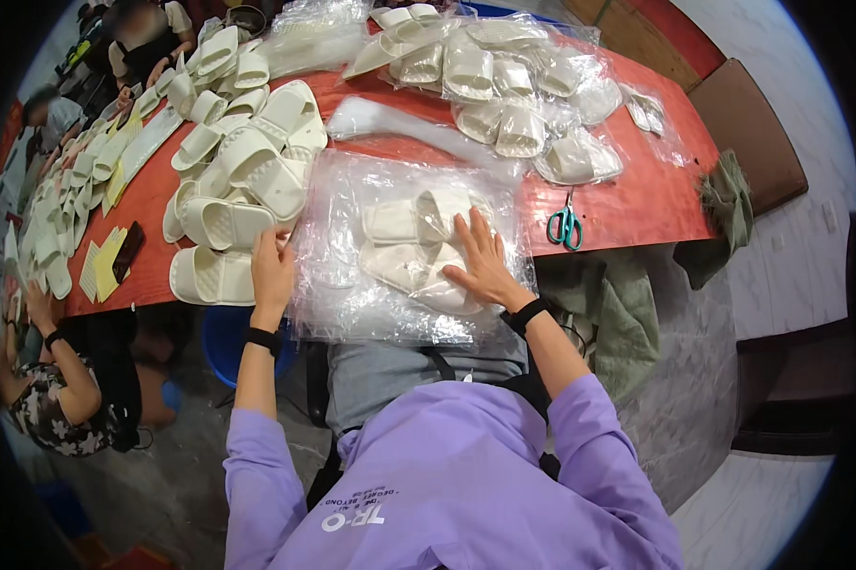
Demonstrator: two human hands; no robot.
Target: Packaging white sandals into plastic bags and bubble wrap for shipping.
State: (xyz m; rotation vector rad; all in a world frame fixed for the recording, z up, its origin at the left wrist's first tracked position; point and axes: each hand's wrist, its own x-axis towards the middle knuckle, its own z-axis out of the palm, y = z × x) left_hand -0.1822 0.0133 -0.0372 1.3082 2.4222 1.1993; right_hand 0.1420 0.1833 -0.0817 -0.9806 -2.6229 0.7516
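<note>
A pair of cream slide slippers [414, 218] lies side by side in a clear plastic bag [338, 275], on a stack of flat clear bags in front of me. My right hand [490, 264] rests on the bagged pair, its fingers spread. To the left, my left hand [272, 271] has its fingers closed at the end of a loose cream slipper [221, 223] at the edge of the pile. Just below it lies another loose slipper [209, 276], close to the same hand.
Bagged slippers [518, 128] are heaped at the back right of the red table [656, 204]. Teal-handled scissors [565, 228] lie near its right edge. More loose slippers [266, 157] are piled left. Several people work on the far left. A blue bin [228, 347] stands below.
</note>
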